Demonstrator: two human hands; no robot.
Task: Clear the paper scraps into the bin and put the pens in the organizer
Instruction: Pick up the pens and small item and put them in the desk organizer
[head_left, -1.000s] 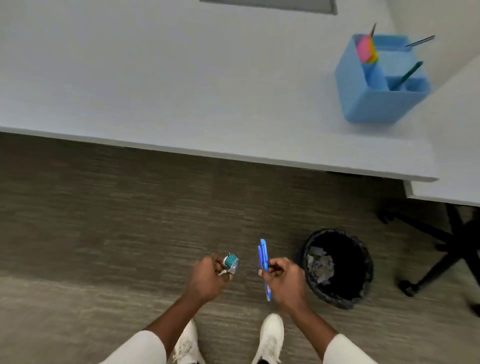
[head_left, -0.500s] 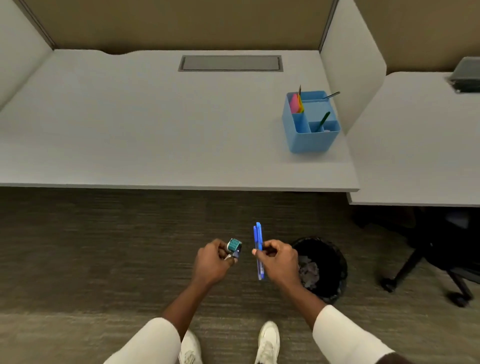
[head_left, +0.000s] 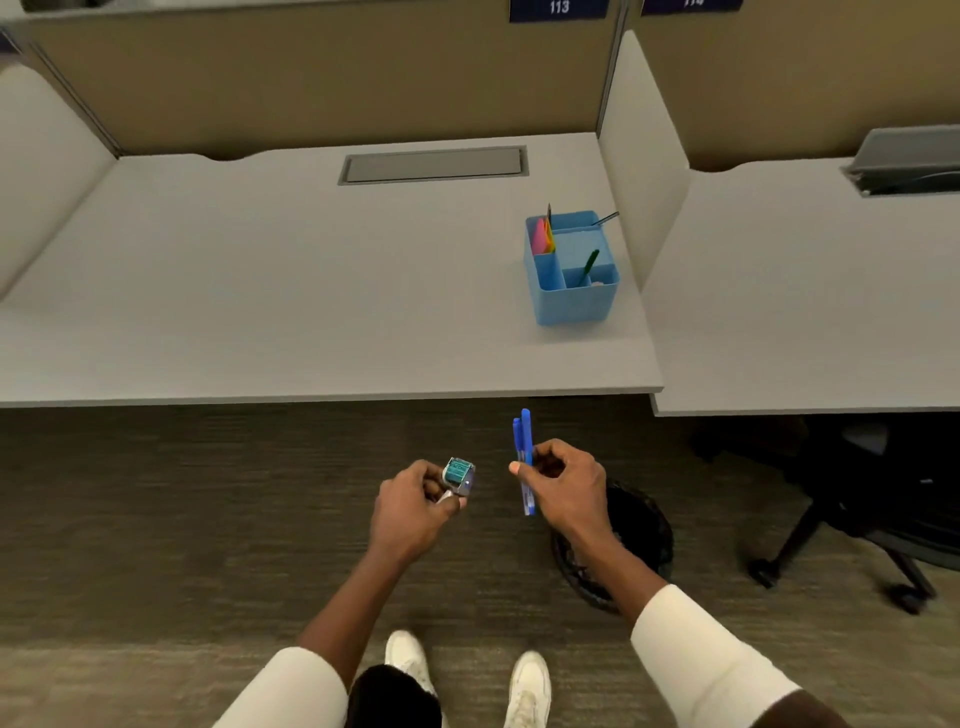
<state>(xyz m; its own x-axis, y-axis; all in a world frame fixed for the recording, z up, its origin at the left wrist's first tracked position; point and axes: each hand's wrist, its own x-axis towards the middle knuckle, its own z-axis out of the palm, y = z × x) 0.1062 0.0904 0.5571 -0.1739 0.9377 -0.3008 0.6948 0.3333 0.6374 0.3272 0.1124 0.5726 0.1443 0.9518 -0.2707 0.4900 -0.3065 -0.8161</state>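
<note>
Grey laminate desk (head_left: 260, 291), slim blue pens (head_left: 523, 457)

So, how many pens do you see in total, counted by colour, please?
blue pens, in the right hand: 2
green pen, in the organizer: 1
dark pens, perhaps pencils, in the organizer: 2
Total: 5

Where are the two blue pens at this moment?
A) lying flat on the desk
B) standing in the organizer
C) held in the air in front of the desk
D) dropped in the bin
C: the right grip pinches the blue pens upright over the carpet, short of the desk edge and away from the organizer.
</note>
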